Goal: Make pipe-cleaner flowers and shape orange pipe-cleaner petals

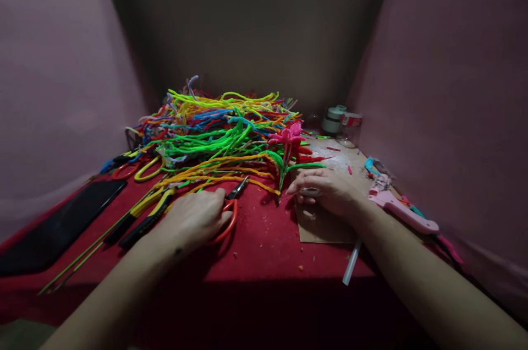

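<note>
Left grip curls round orange-handled metal scissors; careless closing could nick the orange fuzzy strand just beyond. Right grip half-curls, contents unclear.

Not a single word, number or brand legible. Faint pale lettering along the black grip of a yellow-and-black tool handle, running lengthwise, too small and blurred to spell out. At the back right, a red label with a whitish patch at its left end, set on a clear round item; no letters or figures to be made out on it, in dim light and at that small size.
</note>
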{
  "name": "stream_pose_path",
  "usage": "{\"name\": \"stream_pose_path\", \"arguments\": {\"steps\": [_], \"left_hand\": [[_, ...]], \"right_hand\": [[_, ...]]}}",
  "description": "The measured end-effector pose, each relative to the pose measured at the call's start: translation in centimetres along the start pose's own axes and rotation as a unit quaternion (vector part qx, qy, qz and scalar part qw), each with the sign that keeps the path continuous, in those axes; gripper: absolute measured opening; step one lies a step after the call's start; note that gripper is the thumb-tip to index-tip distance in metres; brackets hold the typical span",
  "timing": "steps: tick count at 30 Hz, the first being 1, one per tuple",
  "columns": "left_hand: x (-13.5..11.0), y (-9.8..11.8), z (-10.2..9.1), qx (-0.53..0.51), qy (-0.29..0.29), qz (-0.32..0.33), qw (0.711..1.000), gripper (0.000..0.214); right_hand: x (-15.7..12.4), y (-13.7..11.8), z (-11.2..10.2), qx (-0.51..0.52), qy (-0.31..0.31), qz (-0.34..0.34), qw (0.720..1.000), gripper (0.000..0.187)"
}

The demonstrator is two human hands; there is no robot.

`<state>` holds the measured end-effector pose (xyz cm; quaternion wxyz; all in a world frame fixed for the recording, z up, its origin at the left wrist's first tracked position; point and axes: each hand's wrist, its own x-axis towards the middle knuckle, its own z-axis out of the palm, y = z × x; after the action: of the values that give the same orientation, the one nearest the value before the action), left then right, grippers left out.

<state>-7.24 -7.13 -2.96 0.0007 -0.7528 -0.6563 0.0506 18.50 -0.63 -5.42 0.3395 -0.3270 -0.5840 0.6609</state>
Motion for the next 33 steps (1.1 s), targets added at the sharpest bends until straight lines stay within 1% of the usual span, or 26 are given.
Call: {"name": "stream_pose_path", "arguments": {"steps": [1, 3, 4, 5, 6, 7, 8, 10, 11, 12, 13, 14, 16, 18, 20, 21, 23, 24, 27, 29, 30, 31, 32, 33], "left_hand": [[0.2, -0.1, 0.0, 0.002, 0.014, -0.006, 1.0, 0.03], [0.6, 0.4, -0.3, -0.042, 0.078, -0.003, 0.996, 0.029], [0.8, 1.0, -0.6, -0.092, 0.111, 0.011, 0.989, 0.028], [1.1, 1.7, -0.9, -0.161, 0.137, 0.042, 0.977, 0.027], [1.3, 2.6, -1.3, -0.253, 0.132, 0.092, 0.954, 0.026], [1.6, 3.5, -1.6, -0.341, 0.106, 0.132, 0.925, 0.025], [2.0, 4.5, -2.0, -0.416, 0.065, 0.146, 0.895, 0.024], [2.8, 6.1, -2.5, -0.523, 0.0, 0.139, 0.841, 0.022], [3.1, 6.8, -2.7, -0.555, -0.011, 0.137, 0.82, 0.021], [3.4, 7.3, -2.7, -0.575, -0.022, 0.131, 0.807, 0.021], [3.7, 7.8, -2.7, -0.585, -0.026, 0.125, 0.801, 0.021], [3.9, 8.1, -2.6, -0.585, -0.02, 0.119, 0.802, 0.019], [4.2, 8.4, -2.2, -0.559, 0.021, 0.118, 0.82, 0.014], [4.2, 8.6, -1.7, -0.495, 0.094, 0.136, 0.853, 0.011], [4.2, 8.7, -1.3, -0.4, 0.171, 0.159, 0.886, 0.014], [4.1, 8.8, -1.1, -0.353, 0.199, 0.167, 0.899, 0.014], [4.1, 8.9, -0.7, -0.288, 0.229, 0.177, 0.913, 0.013], [4.1, 9.0, -0.6, -0.275, 0.234, 0.178, 0.915, 0.011], [4.0, 9.3, -0.4, -0.295, 0.242, 0.181, 0.906, 0.009], [3.8, 9.5, -0.5, -0.335, 0.25, 0.181, 0.89, 0.01], [3.8, 9.5, -0.6, -0.372, 0.241, 0.175, 0.879, 0.011], [3.7, 9.6, -0.7, -0.425, 0.217, 0.161, 0.864, 0.012], [3.7, 9.6, -0.9, -0.494, 0.175, 0.14, 0.84, 0.014], [3.7, 9.6, -1.1, -0.572, 0.118, 0.119, 0.803, 0.016]], "right_hand": [[0.0, -0.1, 0.1, 0.0, -0.006, 0.001, 1.0, 0.01], [-0.1, -0.3, 0.2, 0.002, -0.015, 0.001, 1.0, 0.01], [-0.2, -0.4, 0.3, 0.004, -0.019, -0.001, 1.0, 0.011], [-0.2, -0.5, 0.4, 0.007, -0.021, -0.005, 1.0, 0.011], [-0.3, -0.5, 0.5, 0.011, -0.021, -0.012, 1.0, 0.011], [-0.3, -0.6, 0.5, 0.015, -0.019, -0.019, 1.0, 0.011], [-0.4, -0.6, 0.6, 0.02, -0.016, -0.026, 0.999, 0.011], [-0.5, -0.5, 0.6, 0.027, -0.011, -0.038, 0.999, 0.01], [-0.5, -0.4, 0.6, 0.029, -0.007, -0.043, 0.999, 0.01], [-0.5, -0.4, 0.6, 0.028, -0.004, -0.046, 0.999, 0.009], [-0.5, -0.3, 0.6, 0.026, 0.0, -0.051, 0.998, 0.009], [-0.5, -0.3, 0.5, 0.022, 0.003, -0.055, 0.998, 0.009], [-0.5, -0.2, 0.5, 0.006, 0.012, -0.065, 0.998, 0.01], [-0.4, -0.1, 0.5, -0.003, 0.018, -0.074, 0.997, 0.013], [-0.3, 0.0, 0.5, 0.004, 0.017, -0.07, 0.997, 0.015], [-0.3, 0.1, 0.5, 0.012, 0.014, -0.066, 0.998, 0.016], [-0.2, 0.2, 0.5, 0.024, 0.005, -0.061, 0.998, 0.017], [-0.2, 0.2, 0.5, 0.027, 0.002, -0.061, 0.998, 0.018], [-0.1, 0.1, 0.6, 0.019, 0.002, -0.07, 0.997, 0.02], [-0.1, 0.1, 0.7, -0.005, 0.014, -0.082, 0.996, 0.023], [-0.1, 0.1, 0.8, -0.026, 0.025, -0.096, 0.995, 0.025], [-0.1, 0.1, 0.8, -0.055, 0.041, -0.116, 0.991, 0.026], [-0.2, 0.0, 0.9, -0.09, 0.063, -0.144, 0.983, 0.026], [-0.2, 0.0, 1.0, -0.131, 0.089, -0.179, 0.971, 0.026]]}}
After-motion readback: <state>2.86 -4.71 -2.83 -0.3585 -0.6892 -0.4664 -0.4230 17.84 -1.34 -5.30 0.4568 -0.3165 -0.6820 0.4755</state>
